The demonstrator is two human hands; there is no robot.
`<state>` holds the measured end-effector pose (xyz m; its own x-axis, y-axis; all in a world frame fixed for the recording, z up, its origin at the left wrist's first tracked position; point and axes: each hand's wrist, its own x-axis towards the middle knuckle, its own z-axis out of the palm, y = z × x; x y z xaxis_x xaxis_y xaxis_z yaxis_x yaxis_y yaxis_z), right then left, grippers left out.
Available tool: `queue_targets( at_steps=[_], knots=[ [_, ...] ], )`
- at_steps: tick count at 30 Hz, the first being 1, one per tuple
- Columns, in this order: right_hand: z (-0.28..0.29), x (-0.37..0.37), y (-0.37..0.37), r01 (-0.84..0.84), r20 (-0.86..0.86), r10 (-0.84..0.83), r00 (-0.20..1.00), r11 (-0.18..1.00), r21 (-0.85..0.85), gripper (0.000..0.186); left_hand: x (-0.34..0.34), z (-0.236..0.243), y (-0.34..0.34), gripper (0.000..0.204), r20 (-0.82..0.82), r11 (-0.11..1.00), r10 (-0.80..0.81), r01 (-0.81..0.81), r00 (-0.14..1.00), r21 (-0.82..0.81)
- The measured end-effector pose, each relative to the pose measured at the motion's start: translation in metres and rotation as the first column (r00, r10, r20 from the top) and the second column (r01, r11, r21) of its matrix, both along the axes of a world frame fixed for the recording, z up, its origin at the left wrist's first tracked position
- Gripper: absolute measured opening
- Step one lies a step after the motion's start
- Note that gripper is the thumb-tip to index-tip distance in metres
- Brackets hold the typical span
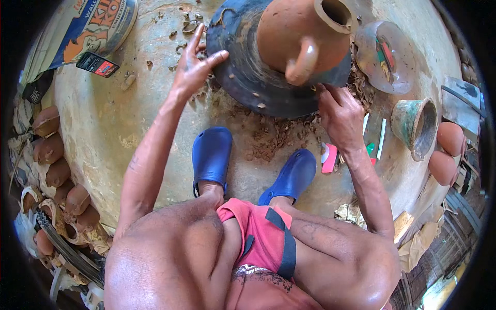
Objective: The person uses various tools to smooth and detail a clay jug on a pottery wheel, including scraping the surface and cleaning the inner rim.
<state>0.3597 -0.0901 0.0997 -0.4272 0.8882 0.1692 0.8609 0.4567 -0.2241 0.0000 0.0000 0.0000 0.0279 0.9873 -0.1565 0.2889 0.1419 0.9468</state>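
Note:
A brown clay jug (305, 39) with a round mouth and a looped handle (304, 63) sits on a dark round pottery wheel (235, 77), its mouth tilted toward the upper right in the picture. My left hand (192, 72) is open beside the wheel's left edge, its thumb and fingers spread and holding nothing. At the wheel's near right edge my right hand (341, 112) is closed, fingertips pressed together just below the jug's handle. Whatever it may pinch is too small and hidden to name. Wet smears and a few clay crumbs lie on the wheel.
Clay shavings (266, 147) litter the floor around the wheel. On the right are a clear basin (405, 57) with small tools, a green-stained pot (414, 126) and a pink piece (329, 157). A paint bucket (98, 26) and phone (98, 64) are left; clay pieces (47, 121) line that side.

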Motion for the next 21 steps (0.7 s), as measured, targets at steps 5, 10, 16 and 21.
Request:
queue_targets(
  at_steps=[5,10,16,21],
  knots=[
    [-0.001,0.010,0.004,-0.043,0.013,0.042,0.999,0.993,0.106,0.028,-0.009,-0.001,0.060,0.100,-0.150,0.991,-0.004,0.024,0.989,0.131],
    [-0.004,0.024,0.009,-0.056,0.021,0.054,0.998,0.992,0.117,0.030,0.028,0.011,0.078,0.077,-0.617,0.782,0.116,0.311,0.778,0.540],
    [-0.005,0.028,-0.001,-0.042,-0.130,0.046,0.990,0.999,0.034,0.026,0.054,0.023,-0.021,0.057,-0.801,0.828,-0.148,0.515,0.581,0.220],
    [0.007,0.009,-0.009,0.043,-0.266,-0.038,0.963,0.999,0.010,0.022,0.054,0.056,-0.066,0.026,-0.507,0.698,-0.404,0.615,0.761,0.367]
  ],
)
